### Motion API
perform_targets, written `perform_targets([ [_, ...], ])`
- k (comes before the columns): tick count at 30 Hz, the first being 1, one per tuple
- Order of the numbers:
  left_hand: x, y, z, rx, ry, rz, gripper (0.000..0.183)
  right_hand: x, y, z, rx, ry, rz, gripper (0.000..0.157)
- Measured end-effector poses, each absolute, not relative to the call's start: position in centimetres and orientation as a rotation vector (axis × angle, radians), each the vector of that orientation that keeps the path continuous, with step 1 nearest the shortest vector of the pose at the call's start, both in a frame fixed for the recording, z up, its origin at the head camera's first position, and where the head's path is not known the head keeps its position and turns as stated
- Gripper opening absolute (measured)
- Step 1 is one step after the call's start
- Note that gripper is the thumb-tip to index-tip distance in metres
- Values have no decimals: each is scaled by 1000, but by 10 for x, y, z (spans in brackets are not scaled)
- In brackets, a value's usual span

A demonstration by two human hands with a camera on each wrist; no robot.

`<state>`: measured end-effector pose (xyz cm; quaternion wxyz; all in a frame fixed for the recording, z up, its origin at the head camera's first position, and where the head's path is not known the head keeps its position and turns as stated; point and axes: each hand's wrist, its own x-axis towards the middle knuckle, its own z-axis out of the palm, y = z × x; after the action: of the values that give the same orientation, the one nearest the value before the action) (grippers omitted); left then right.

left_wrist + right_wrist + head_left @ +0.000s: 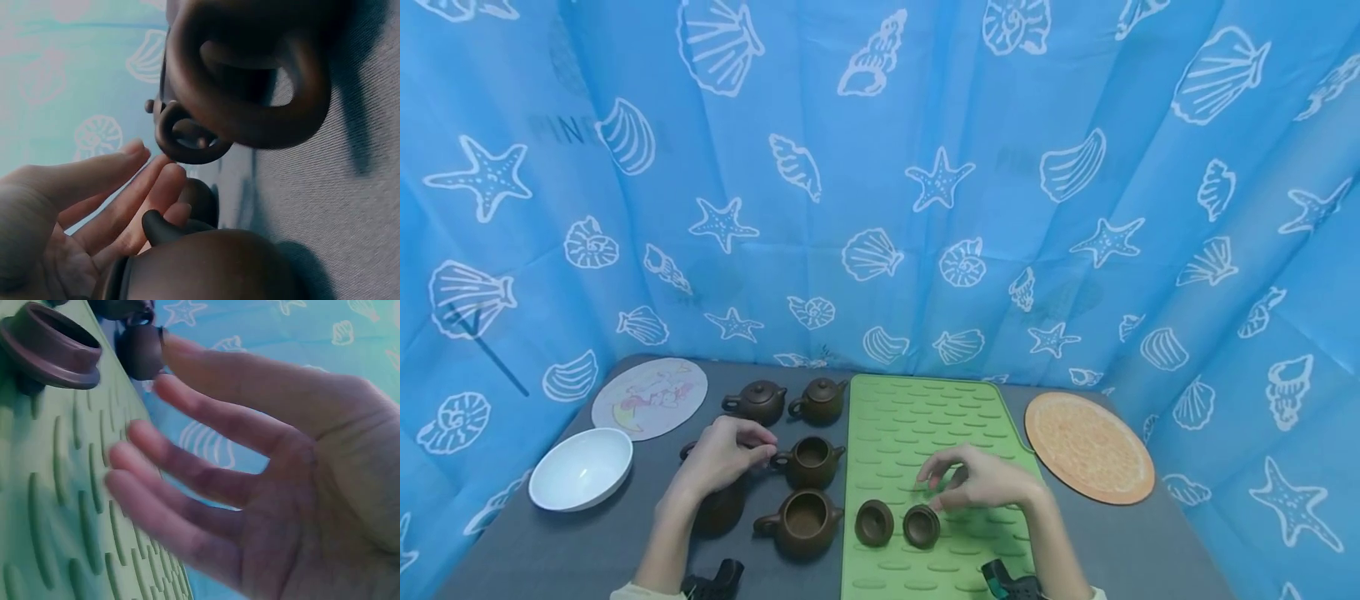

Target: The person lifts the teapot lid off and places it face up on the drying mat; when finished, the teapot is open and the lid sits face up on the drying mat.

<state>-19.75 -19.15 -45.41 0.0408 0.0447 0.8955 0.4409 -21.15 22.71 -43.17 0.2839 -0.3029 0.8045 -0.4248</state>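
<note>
My left hand (726, 458) hovers over the brown teapots with thumb and fingers loosely bent, nothing between them. Its fingertips are close to the handle of a lidless teapot (811, 463); whether they touch is unclear. A second lidless teapot (801, 525) stands nearer me, and another teapot (721, 510) is partly hidden under my left wrist. Above the green mat (925, 408), my right hand (981, 477) has relaxed, spread fingers and holds nothing. Just left of it, two brown lids lie upside down on the mat: one lid (921, 526) by my thumb, the other lid (874, 523) farther left.
Two lidded teapots, one teapot (756, 403) and its neighbour teapot (817, 402), stand at the back. A white bowl (582, 469) and a pale round mat (651, 398) lie at left. An orange round mat (1090, 447) lies at right. A blue curtain (880, 183) hangs behind.
</note>
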Motion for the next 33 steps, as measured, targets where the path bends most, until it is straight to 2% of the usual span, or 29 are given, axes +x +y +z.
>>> perform_targets([
  [5, -199, -192, -450, 172, 2781, 1331, 14, -218, 221, -433, -884, 2284, -1169, 35],
  [12, -213, -190, -438, 231, 2781, 1302, 17, -243, 185, -429, -933, 2319, -1272, 28],
  [22, -238, -181, -429, 191, 2725, 1307, 18, -283, 115, -410, -747, 2273, -1487, 30],
  [28, -249, -173, -427, 125, 2694, 1341, 21, -298, 82, -420, -523, 2182, -1631, 36],
  [33, -257, -168, -431, 33, 2638, 1383, 23, -307, 61, -433, -439, 2155, -1706, 36],
])
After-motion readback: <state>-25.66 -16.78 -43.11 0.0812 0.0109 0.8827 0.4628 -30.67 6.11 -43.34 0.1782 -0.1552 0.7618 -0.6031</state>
